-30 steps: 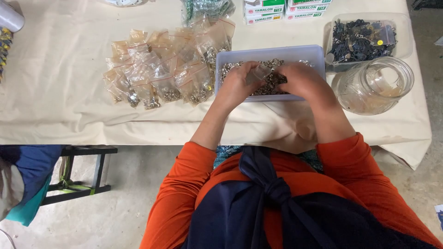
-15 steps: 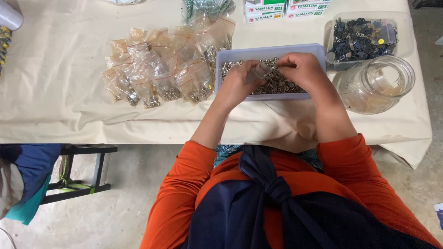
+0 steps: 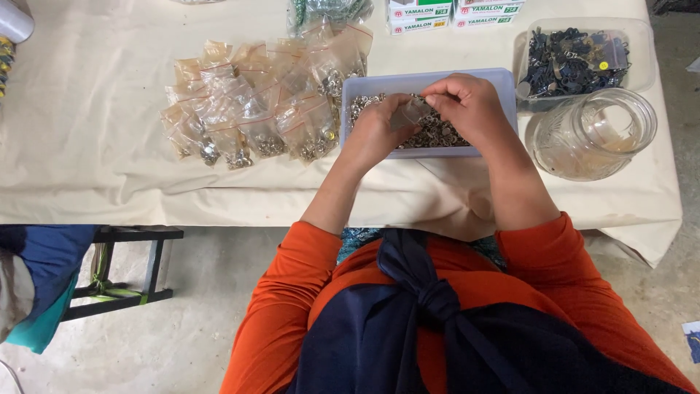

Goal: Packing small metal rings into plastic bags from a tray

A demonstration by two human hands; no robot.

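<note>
The cloth-covered tabletop (image 3: 87, 131) carries a heap of filled bags (image 3: 255, 102) at upper centre. Over the tray of metal bits (image 3: 430, 131), left hand (image 3: 372, 135) and right hand (image 3: 470, 106) pinch, seemingly, one small clear bag (image 3: 410, 113); many bits are left.

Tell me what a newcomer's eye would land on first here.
Both hands, left and right, meet over a pale tray of small metal bits, pinching a little clear bag. Left of the tray lies a heap of filled bags; to its right stands a glass jar.
</note>
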